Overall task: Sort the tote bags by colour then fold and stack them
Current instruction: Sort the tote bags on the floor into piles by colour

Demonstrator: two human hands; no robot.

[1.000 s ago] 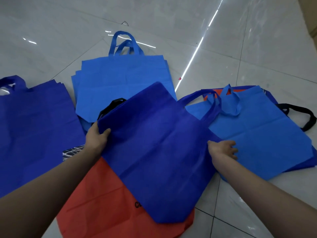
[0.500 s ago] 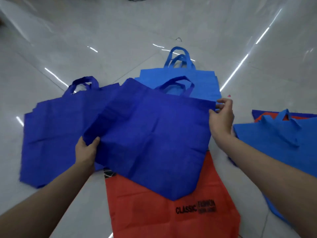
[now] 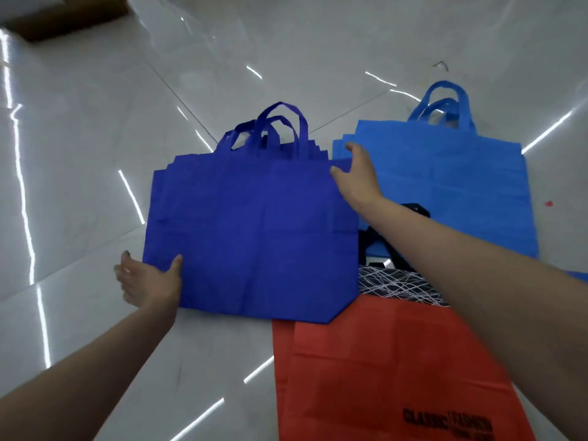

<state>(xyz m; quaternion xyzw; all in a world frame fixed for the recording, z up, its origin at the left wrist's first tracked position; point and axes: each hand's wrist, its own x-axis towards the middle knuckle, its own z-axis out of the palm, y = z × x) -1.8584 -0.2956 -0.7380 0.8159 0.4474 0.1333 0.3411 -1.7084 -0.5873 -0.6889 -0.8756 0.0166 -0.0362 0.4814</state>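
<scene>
Four colour groups lie on the pale tiled floor [image 3: 95, 173]: a dark blue tote stack [image 3: 254, 230] in the centre of the frame, a light blue stack [image 3: 445, 186] to the upper right, orange bags [image 3: 381, 370] at the lower right printed with black lettering, and a black-and-white patterned bag [image 3: 397, 284] partly buried between them. The left hand [image 3: 149, 281] sits at the lower left corner of the dark blue stack, thumb on top of the fabric and fingers [image 3: 125, 275] under or beside the edge, pinching that corner. The right hand [image 3: 356, 176] is at the stack's upper right corner, fingers spread and loose against the edge; whether it grips the cloth I cannot tell. The top bag lies flat and roughly squared on those beneath, whose stepped edges and several handles [image 3: 276, 128] show at the top.

This looks like the sorting step, with a dark blue bag being laid onto its own pile. The next move probably calls for letting go, nudging the edges flush, then reaching to the lower right for the orange or patterned bags, which are unsorted. Folding appears not yet begun.

The floor is glossy, streaked with bright ceiling-light reflections and dark grout lines. A brown cardboard-like object [image 3: 63, 17] sits at the upper left edge.
</scene>
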